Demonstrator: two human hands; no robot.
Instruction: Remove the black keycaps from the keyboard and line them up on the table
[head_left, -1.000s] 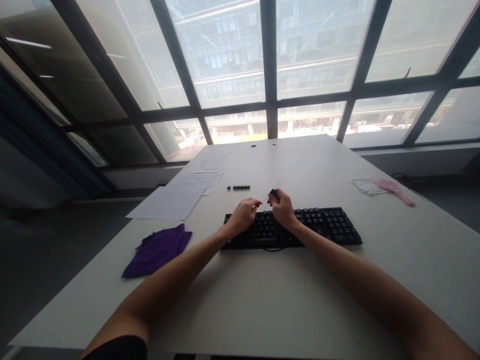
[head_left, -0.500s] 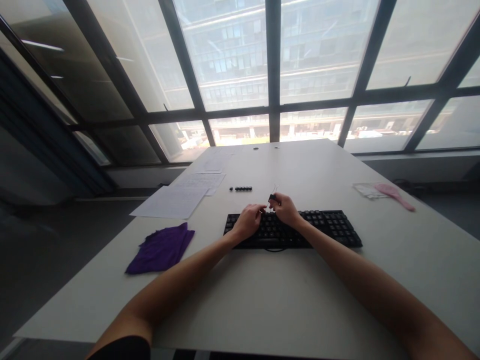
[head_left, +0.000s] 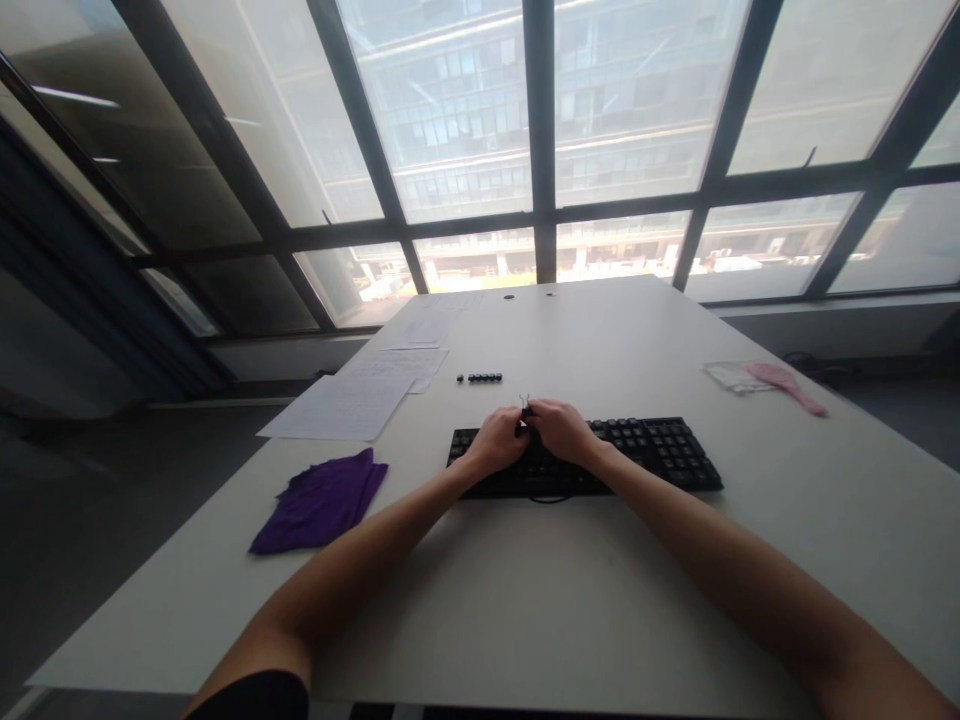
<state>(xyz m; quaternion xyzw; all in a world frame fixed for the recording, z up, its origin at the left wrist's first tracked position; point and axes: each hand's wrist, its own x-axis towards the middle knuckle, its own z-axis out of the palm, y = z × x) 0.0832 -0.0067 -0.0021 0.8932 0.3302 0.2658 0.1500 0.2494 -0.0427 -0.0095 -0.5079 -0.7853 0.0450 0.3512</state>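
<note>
A black keyboard [head_left: 652, 450] lies on the white table, partly covered by both hands. My right hand [head_left: 556, 428] is closed on a small black tool with thin wire loops [head_left: 525, 402], held above the keyboard's left half. Close against it, my left hand [head_left: 499, 440] is closed at the lower part of the same tool; whether it grips the tool or a key is too small to tell. Beyond the hands, several black keycaps [head_left: 485, 378] stand in a short row, with a single one at its left end.
On the white table [head_left: 525, 600], a purple cloth [head_left: 322, 500] lies at the left, with paper sheets [head_left: 345, 405] behind it. To the right are a pink brush [head_left: 787, 387] and a clear bag [head_left: 729, 378]. Windows stand behind.
My right hand has moved left with the wire tool and now meets my left hand. The left fingers, spread a little before, have closed in at the tool.
</note>
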